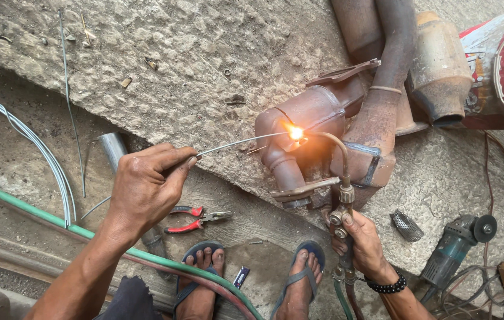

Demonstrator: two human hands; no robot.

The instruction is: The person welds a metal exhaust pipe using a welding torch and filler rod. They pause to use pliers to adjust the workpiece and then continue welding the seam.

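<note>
My left hand (145, 186) pinches a thin metal filler rod (240, 142) whose tip reaches a bright orange flame spot (296, 133) on a rusty exhaust part (308, 118). My right hand (361, 240), with a black bead bracelet on the wrist, grips a gas torch (342, 195). The torch's curved nozzle bends over to the same glowing spot. The exhaust part lies on rough concrete (192, 71), joined to brown pipes (382, 89). My feet in blue sandals (305, 278) stand below it.
Red-handled pliers (195, 219) lie by my left foot. A green hose (44, 216) and a bundle of wires (32, 142) cross the left side. An angle grinder (459, 243) and a perforated metal piece (406, 225) sit at right, a paint can (503, 71) at top right.
</note>
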